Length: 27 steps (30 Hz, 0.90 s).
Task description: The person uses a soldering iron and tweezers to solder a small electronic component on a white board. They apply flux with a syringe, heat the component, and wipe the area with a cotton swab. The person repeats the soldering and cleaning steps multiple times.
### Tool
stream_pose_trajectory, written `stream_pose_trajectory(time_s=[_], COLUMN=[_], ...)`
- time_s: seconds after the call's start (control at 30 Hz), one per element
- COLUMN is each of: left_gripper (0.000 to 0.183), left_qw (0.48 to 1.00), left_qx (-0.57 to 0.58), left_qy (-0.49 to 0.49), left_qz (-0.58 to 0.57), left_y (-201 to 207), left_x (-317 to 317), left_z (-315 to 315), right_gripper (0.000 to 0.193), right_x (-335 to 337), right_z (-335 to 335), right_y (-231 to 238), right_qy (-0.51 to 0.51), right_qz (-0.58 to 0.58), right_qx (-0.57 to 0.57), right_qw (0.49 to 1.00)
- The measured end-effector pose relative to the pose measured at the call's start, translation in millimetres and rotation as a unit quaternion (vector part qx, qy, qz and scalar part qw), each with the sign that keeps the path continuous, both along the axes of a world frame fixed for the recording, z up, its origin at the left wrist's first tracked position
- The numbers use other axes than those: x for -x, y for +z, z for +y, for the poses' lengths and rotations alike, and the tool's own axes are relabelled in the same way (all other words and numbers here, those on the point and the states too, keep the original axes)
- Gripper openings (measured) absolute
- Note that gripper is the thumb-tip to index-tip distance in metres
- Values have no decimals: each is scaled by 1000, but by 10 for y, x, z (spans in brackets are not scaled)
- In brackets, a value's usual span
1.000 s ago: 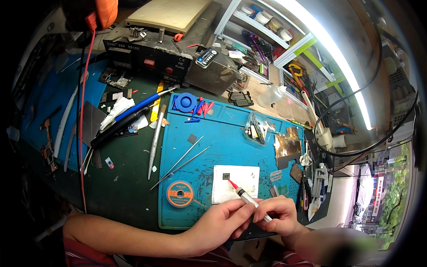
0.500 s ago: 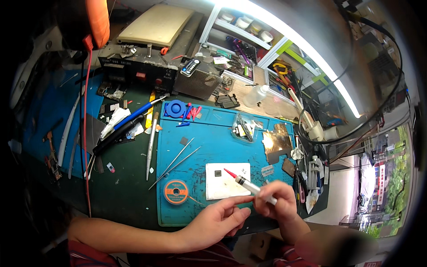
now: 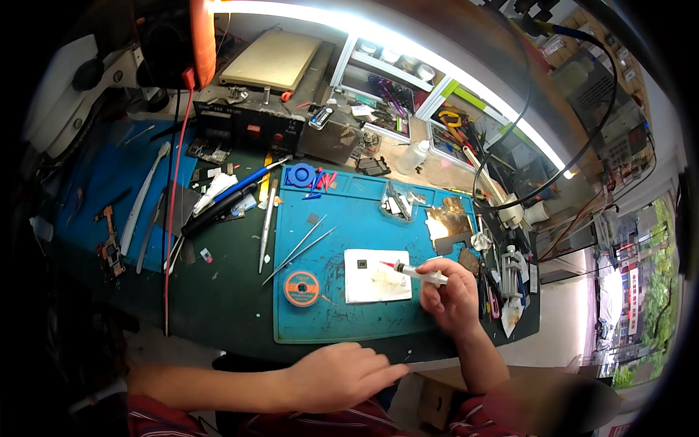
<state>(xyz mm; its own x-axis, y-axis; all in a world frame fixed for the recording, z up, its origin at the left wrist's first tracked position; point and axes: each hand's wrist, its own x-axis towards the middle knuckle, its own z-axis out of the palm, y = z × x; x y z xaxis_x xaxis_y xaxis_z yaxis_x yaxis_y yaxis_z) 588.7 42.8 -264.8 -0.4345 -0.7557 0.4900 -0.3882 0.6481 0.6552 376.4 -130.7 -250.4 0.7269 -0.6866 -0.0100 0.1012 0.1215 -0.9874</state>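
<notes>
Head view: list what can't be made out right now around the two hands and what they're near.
In the head view:
- Syringe: partly covered by fingers of the right hand.
- Left hand: palm hidden beneath the back of the hand.
- Dark chip: surface detail too small.
- Orange object: top cut off by the upper edge.

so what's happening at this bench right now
A person's right hand holds a syringe, its red tip over a white pad on the blue mat. A small dark chip lies on the pad. The left hand appears empty, nearer the person than the mat.
</notes>
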Motion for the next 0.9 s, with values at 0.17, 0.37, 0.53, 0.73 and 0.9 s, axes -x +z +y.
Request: stream_pose_trajectory(time_s=[0.17,0.37,0.53,0.73,0.9], left_gripper=[33,31,29,21,21], left_qw=[976,928,923,921,920], left_qx=[169,206,236,234,235], left_qy=[140,310,293,299,299], left_qz=[-13,-22,-75,-88,-96], left_y=[-91,-321,-301,-282,-281], left_x=[-395,-725,-690,-697,-690], left_z=[395,491,457,463,462], right_gripper=[45,46,47,47,47], right_x=[-131,-186,-163,-167,-155], right_z=[36,27,21,26,30], right_y=[87,111,79,86,89], right_qy=[-3,-10,-13,-13,-7], right_qz=[22,68,51,74,67], right_qx=[-26,-15,-10,0,1], right_qw=[999,998,999,997,998])
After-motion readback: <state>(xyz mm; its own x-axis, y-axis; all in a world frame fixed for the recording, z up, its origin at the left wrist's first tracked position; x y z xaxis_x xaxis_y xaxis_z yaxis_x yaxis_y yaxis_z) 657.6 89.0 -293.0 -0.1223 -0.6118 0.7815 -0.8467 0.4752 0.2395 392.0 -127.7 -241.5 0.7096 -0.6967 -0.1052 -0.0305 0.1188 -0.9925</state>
